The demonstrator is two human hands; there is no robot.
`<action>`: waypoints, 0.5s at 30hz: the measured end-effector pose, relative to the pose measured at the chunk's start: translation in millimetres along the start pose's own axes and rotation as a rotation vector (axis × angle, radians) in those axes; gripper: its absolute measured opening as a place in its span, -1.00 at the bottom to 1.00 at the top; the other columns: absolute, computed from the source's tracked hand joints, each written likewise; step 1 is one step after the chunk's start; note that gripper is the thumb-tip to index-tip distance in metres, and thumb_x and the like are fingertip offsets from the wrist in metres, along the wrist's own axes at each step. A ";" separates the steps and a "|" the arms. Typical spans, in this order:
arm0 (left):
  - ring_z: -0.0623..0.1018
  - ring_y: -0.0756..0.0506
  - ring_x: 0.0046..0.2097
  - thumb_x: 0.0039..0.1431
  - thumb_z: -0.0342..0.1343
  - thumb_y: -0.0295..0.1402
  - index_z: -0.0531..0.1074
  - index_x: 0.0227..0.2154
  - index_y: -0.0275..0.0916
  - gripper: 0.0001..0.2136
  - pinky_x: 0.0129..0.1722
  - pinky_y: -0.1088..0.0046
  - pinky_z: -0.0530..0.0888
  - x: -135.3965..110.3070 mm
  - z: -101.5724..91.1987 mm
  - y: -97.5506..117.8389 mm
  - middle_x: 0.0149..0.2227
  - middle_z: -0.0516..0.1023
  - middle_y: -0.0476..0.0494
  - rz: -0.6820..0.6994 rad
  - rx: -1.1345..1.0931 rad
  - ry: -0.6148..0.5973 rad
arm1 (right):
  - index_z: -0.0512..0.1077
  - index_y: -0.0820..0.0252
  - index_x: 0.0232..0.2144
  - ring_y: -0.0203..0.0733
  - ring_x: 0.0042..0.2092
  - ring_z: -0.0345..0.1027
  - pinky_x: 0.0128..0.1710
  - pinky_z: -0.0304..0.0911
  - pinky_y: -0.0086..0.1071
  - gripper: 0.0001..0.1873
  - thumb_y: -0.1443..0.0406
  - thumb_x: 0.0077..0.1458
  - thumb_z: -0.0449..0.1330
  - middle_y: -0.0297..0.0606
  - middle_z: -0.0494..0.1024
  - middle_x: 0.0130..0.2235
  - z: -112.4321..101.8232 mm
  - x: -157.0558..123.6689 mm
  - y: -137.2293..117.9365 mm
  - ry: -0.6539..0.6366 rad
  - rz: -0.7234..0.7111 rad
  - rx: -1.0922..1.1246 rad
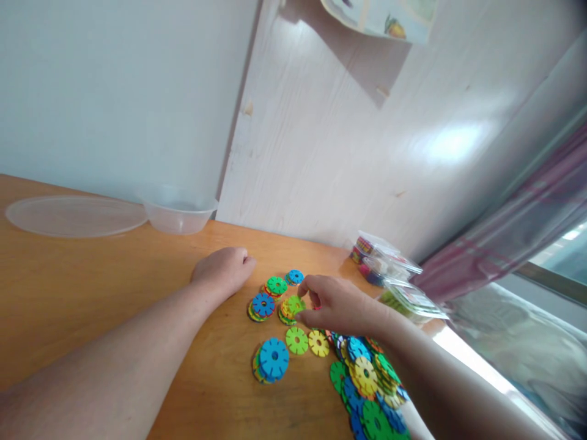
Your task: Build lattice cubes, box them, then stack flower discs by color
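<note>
My left hand [224, 269] rests on the table in a loose fist, left of the stacks, with nothing visible in it. My right hand [339, 304] has its thumb and forefinger at the edges of a lime-green notched plastic disc [296, 304], on top of a small stack. Around it stand other stacks, topped by a green disc [276, 285], a dark blue disc [263, 304] and a small blue disc [295, 277]. A taller stack with a blue disc [274, 359] is nearer me. One flat lime disc [297, 340] lies beside a yellow disc [318, 343].
A heap of mixed discs [365, 376] spreads under my right forearm. Clear plastic boxes [408, 299] stand at the right by the wall. At the back left are a translucent bowl [181, 214] and a round lid [77, 215] on the wooden table [92, 275].
</note>
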State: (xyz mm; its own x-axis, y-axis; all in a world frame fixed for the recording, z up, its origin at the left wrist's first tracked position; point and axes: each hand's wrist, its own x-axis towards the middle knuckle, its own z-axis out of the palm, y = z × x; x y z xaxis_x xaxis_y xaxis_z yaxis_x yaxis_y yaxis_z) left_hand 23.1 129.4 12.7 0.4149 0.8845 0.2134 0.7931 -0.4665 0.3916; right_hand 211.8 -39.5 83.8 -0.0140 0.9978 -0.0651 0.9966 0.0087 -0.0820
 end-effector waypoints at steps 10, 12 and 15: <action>0.53 -0.23 -0.28 0.20 -0.20 -0.11 0.50 -0.37 -0.15 -0.62 -0.47 0.35 0.22 -0.9 -1.3 2.0 -0.25 0.60 -0.25 -0.016 0.004 -0.004 | 0.51 0.06 -0.18 -0.23 -0.33 0.35 -0.40 0.02 -0.39 -0.70 0.07 0.08 0.23 -0.32 0.55 -0.31 -2.4 -35.8 -10.8 -0.017 -0.043 -0.018; 0.53 -0.23 -0.28 0.19 -0.20 -0.11 0.50 -0.36 -0.15 -0.61 -0.46 0.35 0.22 -0.7 -0.9 1.8 -0.25 0.60 -0.25 -0.018 0.008 -0.002 | 0.52 0.01 -0.14 -0.22 -0.31 0.38 -0.39 0.03 -0.39 -0.68 0.05 0.10 0.22 -0.34 0.57 -0.30 3.6 -43.2 -14.9 -0.019 -0.062 -0.024; 0.54 -0.23 -0.28 0.19 -0.20 -0.12 0.51 -0.36 -0.15 -0.61 -0.46 0.35 0.23 -0.6 -0.8 1.8 -0.25 0.60 -0.25 -0.015 0.014 -0.001 | 0.51 -0.02 -0.04 -0.16 -0.26 0.43 -0.36 0.05 -0.37 -0.58 -0.02 0.12 0.19 -0.30 0.61 -0.25 12.8 -49.2 -20.9 -0.014 -0.074 -0.044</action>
State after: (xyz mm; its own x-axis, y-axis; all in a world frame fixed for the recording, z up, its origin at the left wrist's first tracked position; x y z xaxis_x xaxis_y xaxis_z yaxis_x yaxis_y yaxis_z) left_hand 23.9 128.0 14.0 0.4036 0.8913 0.2065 0.8052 -0.4532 0.3825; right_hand 190.6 -89.6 76.0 -0.0887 0.9933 -0.0746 0.9954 0.0856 -0.0436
